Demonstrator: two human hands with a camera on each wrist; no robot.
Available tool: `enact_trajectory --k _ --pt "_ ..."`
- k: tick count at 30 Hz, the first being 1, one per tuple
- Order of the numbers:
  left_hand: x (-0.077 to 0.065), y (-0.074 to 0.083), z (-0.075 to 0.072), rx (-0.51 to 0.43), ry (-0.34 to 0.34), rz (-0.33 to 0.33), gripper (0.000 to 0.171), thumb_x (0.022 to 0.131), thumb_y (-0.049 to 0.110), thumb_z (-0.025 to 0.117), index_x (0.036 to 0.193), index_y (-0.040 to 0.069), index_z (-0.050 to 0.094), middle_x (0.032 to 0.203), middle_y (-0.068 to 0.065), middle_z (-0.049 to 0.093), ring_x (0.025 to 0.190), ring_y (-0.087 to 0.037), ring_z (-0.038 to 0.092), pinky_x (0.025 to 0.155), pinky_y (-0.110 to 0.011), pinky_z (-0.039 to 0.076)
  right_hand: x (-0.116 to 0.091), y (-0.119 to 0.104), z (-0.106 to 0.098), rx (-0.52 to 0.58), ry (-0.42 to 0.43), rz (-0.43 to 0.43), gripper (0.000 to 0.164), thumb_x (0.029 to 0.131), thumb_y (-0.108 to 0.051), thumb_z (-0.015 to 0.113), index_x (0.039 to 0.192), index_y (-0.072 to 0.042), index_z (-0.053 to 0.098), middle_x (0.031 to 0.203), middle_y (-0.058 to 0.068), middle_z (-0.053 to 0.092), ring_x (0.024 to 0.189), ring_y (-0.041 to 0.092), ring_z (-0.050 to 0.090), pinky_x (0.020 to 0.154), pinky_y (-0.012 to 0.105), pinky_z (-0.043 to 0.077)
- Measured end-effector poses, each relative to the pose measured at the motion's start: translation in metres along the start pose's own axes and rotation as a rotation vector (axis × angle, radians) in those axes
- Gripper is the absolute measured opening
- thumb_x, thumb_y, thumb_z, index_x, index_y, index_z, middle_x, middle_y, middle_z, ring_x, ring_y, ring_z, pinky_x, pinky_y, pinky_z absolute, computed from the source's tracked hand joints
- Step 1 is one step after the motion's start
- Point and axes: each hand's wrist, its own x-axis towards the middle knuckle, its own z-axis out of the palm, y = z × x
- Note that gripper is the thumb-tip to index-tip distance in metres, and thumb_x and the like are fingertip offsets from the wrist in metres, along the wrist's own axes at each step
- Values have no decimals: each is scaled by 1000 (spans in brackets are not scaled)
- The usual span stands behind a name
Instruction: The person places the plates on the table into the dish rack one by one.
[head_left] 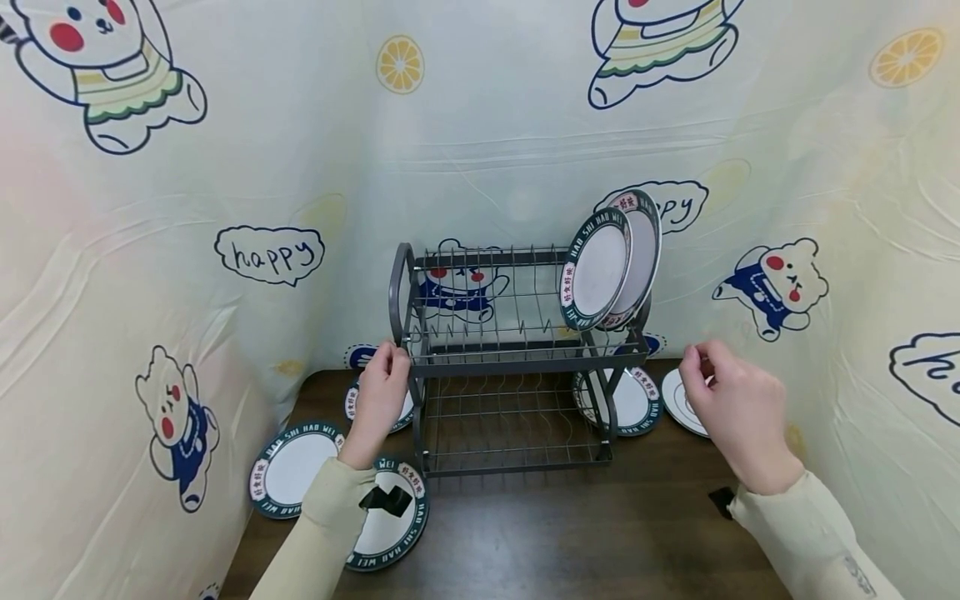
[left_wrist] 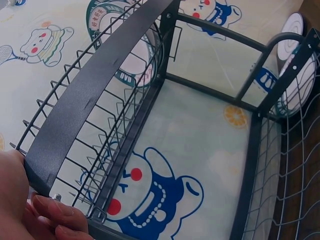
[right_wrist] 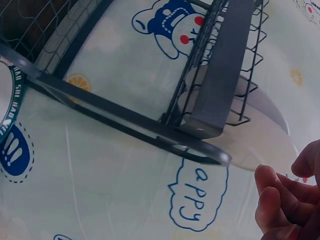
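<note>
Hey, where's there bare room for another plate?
The table is bare in front of the rack, right of the nearest plate. On the rack, the upper tier is free left of the two standing plates; the lower tier is bare. The table's left side is crowded with plates.

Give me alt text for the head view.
A person's left hand is at the upper left corner of a dish rack, the right hand apart from it. Two plates stand in its upper tier; more plates lie on the table.
</note>
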Motion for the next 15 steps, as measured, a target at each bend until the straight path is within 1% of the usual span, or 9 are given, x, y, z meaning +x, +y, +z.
enact_trajectory --k 9,15 --pt "0 0 0 -5 -4 -5 27 109 25 39 93 8 51 76 -7 46 62 -22 47 52 -27 37 -15 11 5 -4 -22 41 17 97 -13 60 86 -2 65 66 13 66 45 21 48 42 30 31" --pt "0 0 0 -10 -4 -7 27 109 26 39 94 8 51 76 -7 46 62 -22 46 52 -27 37 -26 15 8 3 -64 100 20 97 -16 62 86 -1 66 65 13 65 44 18 46 42 29 31"
